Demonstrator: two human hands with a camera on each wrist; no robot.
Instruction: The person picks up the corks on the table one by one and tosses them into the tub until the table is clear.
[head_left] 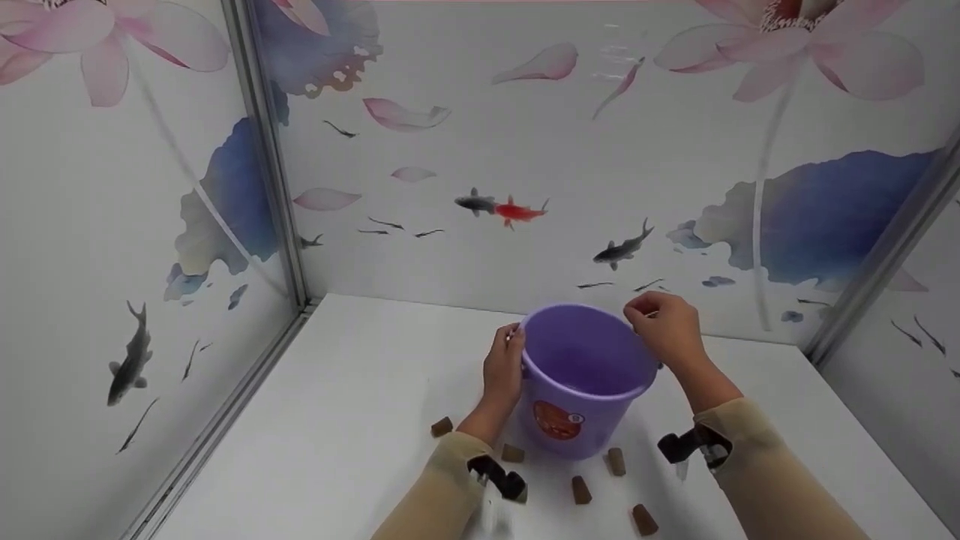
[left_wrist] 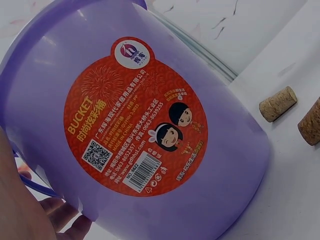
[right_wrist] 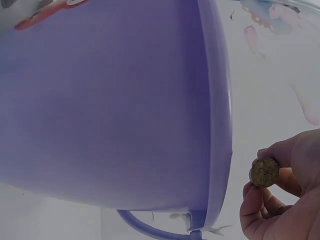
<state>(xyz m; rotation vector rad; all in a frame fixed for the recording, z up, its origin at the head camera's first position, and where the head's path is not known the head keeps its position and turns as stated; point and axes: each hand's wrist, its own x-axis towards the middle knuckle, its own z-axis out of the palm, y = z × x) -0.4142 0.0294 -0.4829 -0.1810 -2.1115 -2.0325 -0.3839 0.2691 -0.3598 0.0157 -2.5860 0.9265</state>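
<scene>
A purple plastic bucket (head_left: 577,420) with a round red label (left_wrist: 135,115) stands upright on the white table. At its left side my left hand (head_left: 504,367) grips it just below the rim, fingertips against the wall near the handle (left_wrist: 37,187). My right hand (head_left: 667,326) is over the far right part of the rim. Between thumb and fingers it pinches a cork stopper (right_wrist: 264,172), whose round end shows in the right wrist view, outside the rim. In the head view the fingers hide this cork.
Several cork stoppers lie on the table around the near side of the bucket, among them one at the left (head_left: 442,427) and one close to the front (head_left: 643,520). White panels (head_left: 450,262) printed with fish and lotus flowers enclose the table at the back and sides.
</scene>
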